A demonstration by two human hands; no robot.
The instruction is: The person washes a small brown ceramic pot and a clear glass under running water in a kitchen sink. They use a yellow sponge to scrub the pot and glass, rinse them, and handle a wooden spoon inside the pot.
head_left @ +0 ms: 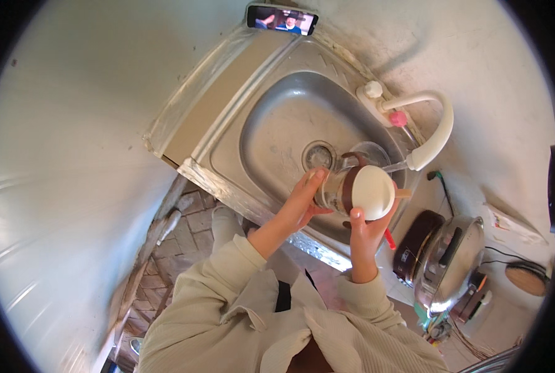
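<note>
Above the sink's right side I hold a clear jar (332, 189) with a brown collar and a cream lid (374, 194), tilted so that its lid points right. My left hand (305, 198) grips the jar's body near its base. My right hand (369, 231) is closed around the lid end, thumb on the lid's near edge; its other fingers are partly hidden. A short tan piece (403, 193) sticks out beyond the lid. Just behind the jar, a clear round container (372, 151) sits in the sink, near the water running from the white tap (436, 140).
The steel sink basin (271, 133) has a drain (319, 154) in its floor. A phone (282, 20) showing a video leans at the back. To the right stand a brown appliance (417, 239), a pot with a shiny lid (454, 255) and a round wooden board (527, 278).
</note>
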